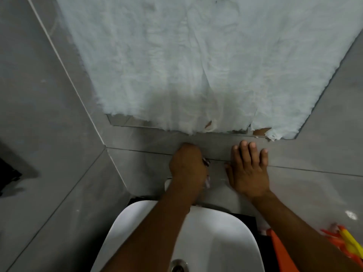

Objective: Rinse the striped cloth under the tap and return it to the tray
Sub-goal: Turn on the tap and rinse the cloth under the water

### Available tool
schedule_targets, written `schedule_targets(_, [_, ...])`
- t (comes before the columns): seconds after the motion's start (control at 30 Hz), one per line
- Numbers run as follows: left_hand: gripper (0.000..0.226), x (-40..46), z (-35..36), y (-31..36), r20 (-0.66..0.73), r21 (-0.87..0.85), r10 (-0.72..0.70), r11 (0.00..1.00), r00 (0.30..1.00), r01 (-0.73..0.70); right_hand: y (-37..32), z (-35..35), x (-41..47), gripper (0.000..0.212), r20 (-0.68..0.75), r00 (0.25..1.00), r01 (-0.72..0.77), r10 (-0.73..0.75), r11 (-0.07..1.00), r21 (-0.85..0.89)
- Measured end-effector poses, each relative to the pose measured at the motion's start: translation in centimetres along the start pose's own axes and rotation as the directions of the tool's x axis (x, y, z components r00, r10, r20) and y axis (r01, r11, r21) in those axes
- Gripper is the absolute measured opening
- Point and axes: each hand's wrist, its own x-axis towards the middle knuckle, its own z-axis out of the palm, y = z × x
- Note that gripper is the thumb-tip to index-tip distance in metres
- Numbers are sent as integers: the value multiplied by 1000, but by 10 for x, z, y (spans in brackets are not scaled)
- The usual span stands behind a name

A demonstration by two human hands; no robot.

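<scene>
Up at the grey tiled wall [59, 134], above a white basin [216, 242], the left hand [187, 169] is curled in a fist around something small; only a pale scrap with dark marks shows at its right edge, maybe the cloth [206, 163], too little to tell. Beside it the right hand [248, 171] lies flat on the tiles, fingers spread wide, holding nothing. White sheeting [196, 65] covers the mirror above
</scene>
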Motion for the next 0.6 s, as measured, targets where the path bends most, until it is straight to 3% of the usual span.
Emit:
schedule_targets(0.03, [29, 5, -9, -11, 36, -136, -11, 991, 999, 15, -1, -1, 1, 78, 0, 1000, -5, 5, 1000, 4])
schedule_targets(0.07, [31, 9, -16, -21, 146, -408, -105, 900, 984, 157, -2, -2, 1, 76, 0, 1000, -12, 12, 1000, 10])
schedule_targets(0.1, [27, 10, -21, -29, 360, -620, -131, 706, 923, 342, -2, -3, 2, 75, 1, 1000, -18, 18, 1000, 13])
schedule_targets(0.13, [23, 9, -23, -35, 564, -710, -78, 462, 822, 531, -2, -4, 2, 75, 10, 1000, -25, 25, 1000, 17])
schedule_targets(0.17, [24, 9, -23, -41, 637, -728, -34, 301, 770, 616, -2, -5, 3, 75, 26, 999, -30, 29, 999, 19])
schedule_targets(0.2, [28, 11, -21, -44, 659, -732, -23, 208, 752, 648, -2, -7, 4, 77, 41, 999, -30, 29, 999, 18])
schedule_targets(0.33, [29, 7, -29, -32, 698, -687, -13, 269, 716, 675, -4, -12, 6, 82, 63, 998, -18, 18, 1000, 6])
schedule_targets(0.4, [22, 10, -26, -18, 610, -593, -95, 604, 787, 533, -5, -13, 7, 86, 84, 996, -19, 20, 1000, -14])
schedule_targets(0.43, [23, 10, -24, -10, 517, -452, -129, 798, 846, 398, -5, -15, 8, 89, 101, 995, -21, 23, 1000, -21])
schedule_targets(0.47, [25, 6, -22, -1, 422, -276, -108, 931, 900, 241, -6, -16, 9, 89, 115, 993, -21, 23, 1000, -21])
schedule_targets(0.5, [30, 1, -18, 4, 311, -43, -45, 997, 949, 62, -7, -18, 9, 89, 124, 992, -19, 21, 1000, -18])
schedule_targets(0.57, [60, -9, -8, 3, 224, 261, 0, 963, 975, -60, -7, -20, 10, 85, 132, 991, -17, 19, 1000, -16])
schedule_targets(0.6, [75, -16, -3, -2, 173, 283, -70, 959, 982, 18, -7, -20, 10, 84, 133, 991, -17, 19, 1000, -22])
